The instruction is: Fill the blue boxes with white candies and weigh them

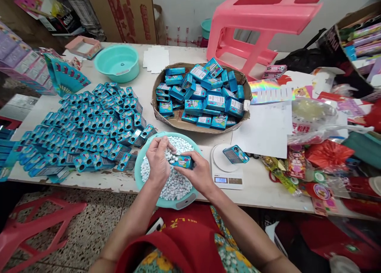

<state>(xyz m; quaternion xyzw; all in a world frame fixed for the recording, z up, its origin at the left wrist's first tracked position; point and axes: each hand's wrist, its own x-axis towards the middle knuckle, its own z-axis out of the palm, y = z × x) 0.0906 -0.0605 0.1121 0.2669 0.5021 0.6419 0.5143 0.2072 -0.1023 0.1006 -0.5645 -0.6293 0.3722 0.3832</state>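
Over a turquoise basin point(139, 181) full of small white candies point(176, 185), my right hand point(200, 170) grips a small blue candy box point(183, 162) lying on its side. Its left end faces my left hand point(159, 158), whose fingers are curled together around a few white candies point(170, 157) at that end. To the right, a white digital scale point(219, 173) with a lit display carries another blue box point(236, 154), tilted on its round plate.
Many blue boxes with round holes point(89, 122) stand packed together at the left. Behind the basin is a cut-down cardboard carton point(154, 106) heaped with blue boxes. An upturned pink stool point(264, 19), an emptier turquoise basin point(114, 64), paper point(262, 130) and wrappers point(297, 166) surround them.
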